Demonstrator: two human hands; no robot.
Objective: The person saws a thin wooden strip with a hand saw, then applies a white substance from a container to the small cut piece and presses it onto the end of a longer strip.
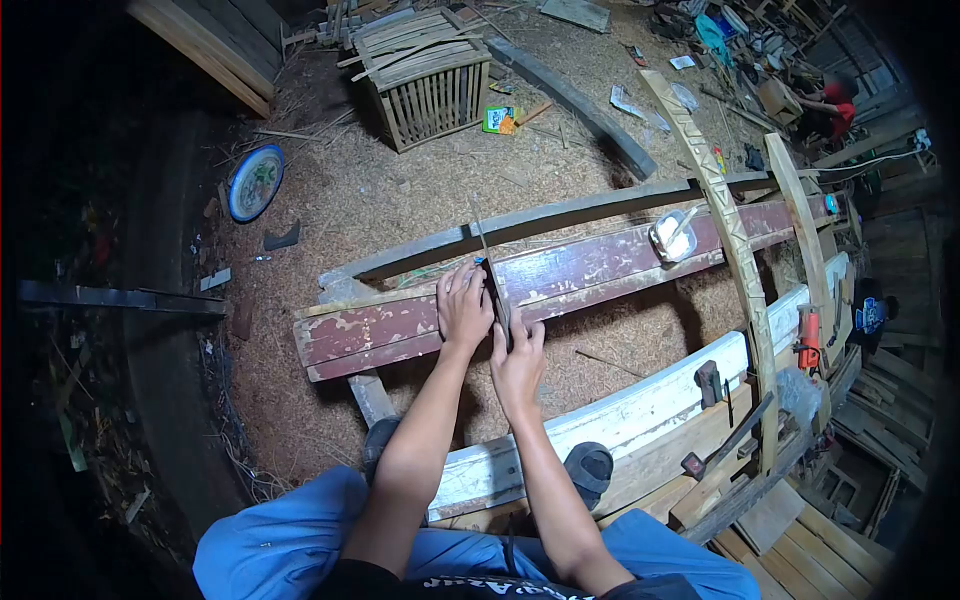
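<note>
A long maroon board (570, 275) with peeling paint lies across in front of me. A thin, dark, blade-like strip (489, 256) stands nearly edge-on across it, its narrow tip pointing away; I cannot tell its exact kind. My right hand (519, 365) is closed around its near end, at the board's front edge. Just left of the strip, my left hand (465, 305) lies on the board with fingers stretched toward its far edge. A small blue bit (479, 260) shows by the left fingertips. A plastic tub (672, 236) with white contents and a stick sits farther right on the board.
A white-painted beam (640, 385) runs near my knees, with a hammer-like tool (725, 435) beside it. A curved carved wooden piece (725, 210) crosses at right. Beyond are a slatted crate (425, 85), a round tray (257, 183) and a person in red (840, 112).
</note>
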